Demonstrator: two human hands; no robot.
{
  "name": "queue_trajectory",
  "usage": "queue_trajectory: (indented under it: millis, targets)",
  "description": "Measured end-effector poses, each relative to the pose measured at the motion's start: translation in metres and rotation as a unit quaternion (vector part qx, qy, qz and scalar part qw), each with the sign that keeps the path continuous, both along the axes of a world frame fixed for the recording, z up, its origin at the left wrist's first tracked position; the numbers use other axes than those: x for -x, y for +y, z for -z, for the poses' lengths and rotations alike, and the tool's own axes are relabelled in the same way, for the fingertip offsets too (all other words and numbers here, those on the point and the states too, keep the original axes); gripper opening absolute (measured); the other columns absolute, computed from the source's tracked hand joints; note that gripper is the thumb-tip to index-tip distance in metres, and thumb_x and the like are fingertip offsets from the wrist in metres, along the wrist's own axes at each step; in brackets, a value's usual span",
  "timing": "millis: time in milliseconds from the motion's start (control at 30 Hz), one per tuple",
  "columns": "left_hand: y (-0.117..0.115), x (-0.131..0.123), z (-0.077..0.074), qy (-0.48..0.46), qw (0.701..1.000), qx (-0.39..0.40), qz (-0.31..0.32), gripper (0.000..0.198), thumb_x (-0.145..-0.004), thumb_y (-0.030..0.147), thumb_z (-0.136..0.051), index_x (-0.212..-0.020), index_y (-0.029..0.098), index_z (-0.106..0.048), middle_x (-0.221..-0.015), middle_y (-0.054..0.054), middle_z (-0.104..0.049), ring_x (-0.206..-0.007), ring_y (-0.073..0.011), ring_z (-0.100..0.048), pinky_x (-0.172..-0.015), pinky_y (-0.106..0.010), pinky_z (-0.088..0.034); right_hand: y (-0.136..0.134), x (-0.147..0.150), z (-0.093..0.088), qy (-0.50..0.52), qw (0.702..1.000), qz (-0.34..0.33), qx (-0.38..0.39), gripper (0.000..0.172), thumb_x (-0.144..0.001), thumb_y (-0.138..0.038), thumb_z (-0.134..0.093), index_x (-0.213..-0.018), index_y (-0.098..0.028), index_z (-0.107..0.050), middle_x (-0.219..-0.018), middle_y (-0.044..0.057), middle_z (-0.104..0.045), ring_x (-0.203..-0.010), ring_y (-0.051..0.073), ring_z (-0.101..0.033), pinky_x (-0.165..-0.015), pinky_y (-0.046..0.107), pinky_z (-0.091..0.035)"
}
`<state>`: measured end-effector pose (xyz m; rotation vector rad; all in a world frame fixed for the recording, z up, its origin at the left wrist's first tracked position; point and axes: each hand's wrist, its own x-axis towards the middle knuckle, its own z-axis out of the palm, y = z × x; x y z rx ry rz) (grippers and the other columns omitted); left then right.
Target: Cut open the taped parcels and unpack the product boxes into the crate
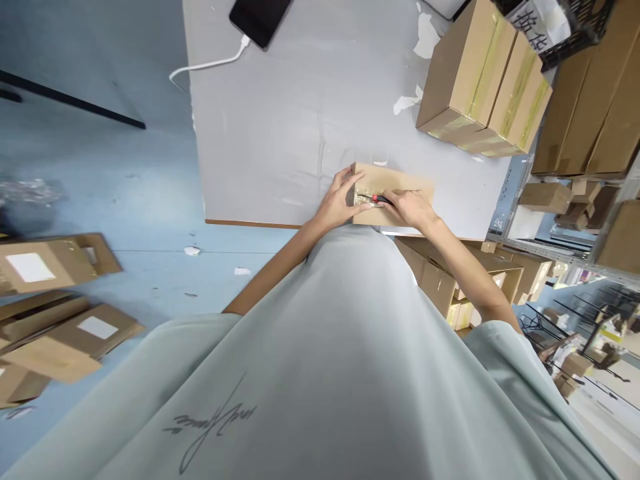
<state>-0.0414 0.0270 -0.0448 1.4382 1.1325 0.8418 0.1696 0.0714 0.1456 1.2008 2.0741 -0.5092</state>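
Observation:
A small cardboard box (395, 179) lies at the table's near edge, close against my shirt, with clear tape along its upper face. My left hand (337, 202) grips the box's left end, its fingers on the far side and its thumb on the near side. In my right hand (411, 208) is a utility knife (379, 198) with a red and black handle. Its tip points left and touches or hovers just over the taped face; I cannot tell which. The right hand covers part of the box.
The grey table (260, 133) bears a phone (260, 19) with a white cable (210, 65) and taped cartons (480, 80) at the far right. Torn white scraps (407, 101) lie near them. Cartons (55, 333) sit on the blue floor at left; shelves with boxes (545, 197) stand at right.

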Motion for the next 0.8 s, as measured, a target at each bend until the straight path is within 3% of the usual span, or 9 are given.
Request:
queue_trajectory:
  millis: [267,567,800]
  targets:
    - [0.002,-0.001,-0.002,-0.003,1.000,-0.002,-0.002,0.106,-0.084,0.085,-0.087,-0.171,0.033,-0.056,-0.181,-0.017,-0.041,-0.172,-0.0435,-0.041,-0.139,-0.058,-0.043,0.001,0.017,-0.010,-0.041,0.999,-0.030,-0.009,0.051,-0.126,-0.046,-0.034,-0.152,-0.017,-0.068,-0.131,0.022,-0.082,-0.113,0.035,-0.080,-0.081,0.037,-0.044]
    - [0.000,0.000,0.006,0.016,1.000,-0.003,0.004,0.109,-0.085,0.091,-0.082,-0.173,0.034,-0.054,-0.181,-0.018,-0.039,-0.171,-0.0438,-0.043,-0.136,-0.060,-0.046,0.006,0.041,-0.029,-0.044,0.997,-0.060,-0.009,0.041,-0.118,-0.013,-0.038,-0.141,-0.011,-0.072,-0.125,0.027,-0.084,-0.114,0.035,-0.082,-0.089,0.039,-0.052]
    - [0.001,0.005,-0.002,0.037,0.999,0.012,0.010,0.116,-0.080,0.097,-0.079,-0.173,0.032,-0.053,-0.181,-0.019,-0.041,-0.169,-0.0451,-0.045,-0.136,-0.063,-0.045,0.005,0.036,-0.016,-0.019,0.999,-0.046,-0.015,0.042,-0.118,-0.014,-0.040,-0.141,-0.010,-0.075,-0.127,0.027,-0.084,-0.119,0.035,-0.081,-0.097,0.041,-0.055]
